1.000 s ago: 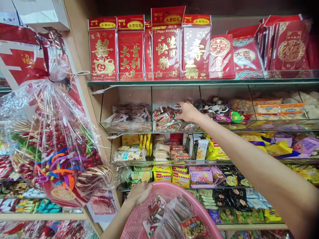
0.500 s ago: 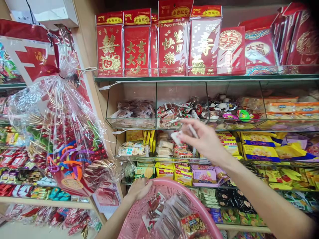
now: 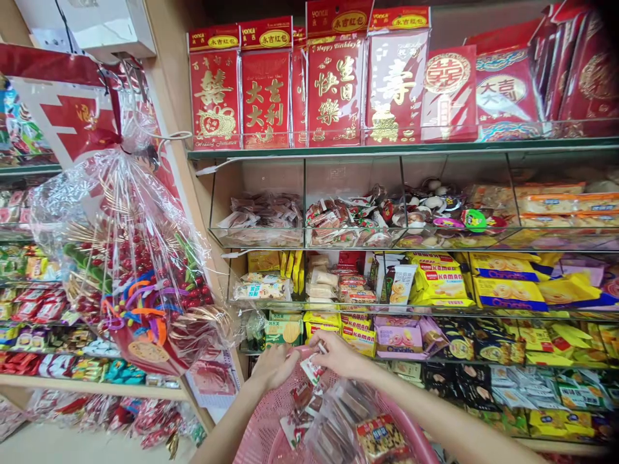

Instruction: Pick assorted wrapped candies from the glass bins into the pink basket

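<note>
A pink plastic basket (image 3: 256,422) is at the bottom centre, its far rim gripped by my left hand (image 3: 276,368). My right hand (image 3: 336,354) is over that rim, close beside the left, with its fingers pinched on a small wrapped snack (image 3: 312,370) in white, red and green packaging. Below it in the basket lie more wrapped snacks (image 3: 302,396), several clear packets of brown bars (image 3: 333,419) and a red-labelled nut snack pack (image 3: 381,437). Part of the held snack is hidden by my fingers.
Glass-fronted shelf bins (image 3: 338,219) hold similar snacks ahead. Yellow biscuit packs (image 3: 440,280) fill the tiers beneath. Red envelopes (image 3: 336,90) stand on the top shelf. A cellophane-wrapped bouquet (image 3: 140,277) hangs at the left, near my left arm.
My right hand has come down and left from in front of the shelf bins to the basket rim, carrying the wrapped snack. My left hand keeps its hold on the basket.
</note>
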`<state>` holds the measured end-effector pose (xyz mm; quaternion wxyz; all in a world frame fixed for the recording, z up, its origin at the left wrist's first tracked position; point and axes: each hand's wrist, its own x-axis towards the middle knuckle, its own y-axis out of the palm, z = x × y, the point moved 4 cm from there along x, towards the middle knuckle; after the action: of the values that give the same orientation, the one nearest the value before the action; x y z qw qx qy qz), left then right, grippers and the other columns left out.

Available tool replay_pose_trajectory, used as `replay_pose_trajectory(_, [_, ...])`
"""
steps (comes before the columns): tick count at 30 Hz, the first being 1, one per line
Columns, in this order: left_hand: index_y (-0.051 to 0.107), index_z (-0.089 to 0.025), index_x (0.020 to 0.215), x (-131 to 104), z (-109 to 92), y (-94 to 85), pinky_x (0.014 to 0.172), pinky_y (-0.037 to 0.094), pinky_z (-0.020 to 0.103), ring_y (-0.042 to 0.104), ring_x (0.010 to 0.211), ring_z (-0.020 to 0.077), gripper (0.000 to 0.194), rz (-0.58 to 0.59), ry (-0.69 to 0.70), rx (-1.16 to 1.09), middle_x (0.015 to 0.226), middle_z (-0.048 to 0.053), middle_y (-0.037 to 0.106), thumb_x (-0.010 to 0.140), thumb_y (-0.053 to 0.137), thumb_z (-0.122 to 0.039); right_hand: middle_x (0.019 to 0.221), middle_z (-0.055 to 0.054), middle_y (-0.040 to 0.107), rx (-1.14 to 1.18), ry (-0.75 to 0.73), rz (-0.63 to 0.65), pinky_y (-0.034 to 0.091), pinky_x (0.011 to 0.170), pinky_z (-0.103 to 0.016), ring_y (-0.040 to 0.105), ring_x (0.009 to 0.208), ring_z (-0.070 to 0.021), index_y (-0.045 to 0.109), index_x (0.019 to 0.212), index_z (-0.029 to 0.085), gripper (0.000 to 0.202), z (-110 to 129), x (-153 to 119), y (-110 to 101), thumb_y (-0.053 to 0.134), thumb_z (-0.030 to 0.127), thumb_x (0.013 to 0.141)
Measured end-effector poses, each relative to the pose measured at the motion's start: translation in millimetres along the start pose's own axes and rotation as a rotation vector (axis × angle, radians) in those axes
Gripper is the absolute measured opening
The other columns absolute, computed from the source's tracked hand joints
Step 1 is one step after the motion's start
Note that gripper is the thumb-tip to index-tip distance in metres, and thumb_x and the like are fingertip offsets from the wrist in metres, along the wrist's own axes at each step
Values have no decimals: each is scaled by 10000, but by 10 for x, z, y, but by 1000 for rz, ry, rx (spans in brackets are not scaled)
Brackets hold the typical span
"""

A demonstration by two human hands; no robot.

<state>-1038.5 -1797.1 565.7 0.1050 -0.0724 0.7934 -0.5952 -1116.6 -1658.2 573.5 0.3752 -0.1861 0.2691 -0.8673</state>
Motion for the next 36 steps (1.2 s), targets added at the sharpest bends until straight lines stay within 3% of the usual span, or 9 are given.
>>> replay_pose_trajectory(8, [618, -165, 861, -45, 46, 28, 716, 412, 346, 611, 905, 283, 517, 3, -43, -36, 923, 151, 668, 841, 196, -463, 944, -41, 614, -215, -32, 79, 403, 759, -267, 552, 893, -178, 568, 910, 175, 248, -30, -126, 212, 574, 103, 673])
replay_pose_trajectory(11, [616, -158, 868, -51, 35, 8, 723, 415, 354, 608, 908, 287, 518, 2, -50, -37, 930, 157, 664, 840, 201, -466, 1005, -65, 613, -416, -145, 85, 423, 769, -282, 564, 926, -196, 563, 963, 184, 259, -39, -221, 279, 527, 99, 722])
replay_pose_trajectory(15, [613, -175, 838, -25, 21, 6, 707, 418, 341, 620, 869, 271, 499, 5, -31, -37, 884, 136, 672, 847, 194, -448, 1036, -104, 610, -770, -129, 59, 454, 718, -317, 601, 861, -222, 562, 1008, 182, 242, 74, -288, 239, 497, 125, 782])
replay_pose_trajectory(19, [619, -171, 876, -3, 27, 15, 742, 419, 347, 607, 906, 270, 510, 6, -44, -32, 902, 143, 663, 848, 190, -446, 957, -94, 620, -876, -172, -68, 462, 649, -303, 615, 784, -210, 583, 935, 171, 176, 641, -247, -270, 440, 245, 864])
replay_pose_trajectory(24, [612, -168, 947, 3, 54, -16, 777, 418, 372, 590, 939, 279, 516, 16, -60, -58, 939, 155, 650, 844, 194, -452, 849, -53, 618, -711, -464, -457, 434, 696, -275, 580, 755, -155, 588, 901, 183, 239, 1587, -92, -1386, 364, 268, 903])
replay_pose_trajectory(27, [605, -175, 941, 6, 112, -17, 780, 415, 380, 584, 948, 281, 513, 14, -58, -70, 957, 151, 648, 844, 189, -460, 925, -55, 597, -681, -577, -615, 419, 720, -291, 560, 787, -158, 577, 1000, 183, 207, 1891, 114, -1905, 414, 216, 877])
replay_pose_trajectory(30, [600, -188, 918, 12, 191, 1, 768, 414, 363, 585, 944, 270, 507, -1, -66, -66, 959, 136, 648, 845, 184, -469, 978, -63, 558, -731, -575, -542, 406, 718, -285, 544, 734, -138, 590, 1013, 169, 215, 1949, 423, -2145, 493, 172, 821])
replay_pose_trajectory(33, [598, -199, 893, 14, 249, 10, 747, 411, 345, 591, 930, 263, 503, -16, -66, -45, 941, 122, 654, 849, 175, -469, 955, -57, 551, -752, -552, -422, 394, 688, -268, 522, 673, -117, 621, 948, 158, 189, 1893, 666, -2201, 545, 156, 775])
replay_pose_trajectory(36, [594, -205, 880, 3, 281, 7, 732, 407, 340, 594, 912, 264, 511, -23, -60, -36, 917, 112, 660, 852, 164, -480, 841, -43, 569, -779, -529, -414, 369, 663, -257, 511, 672, -127, 641, 880, 149, 143, 1845, 762, -2205, 542, 153, 776])
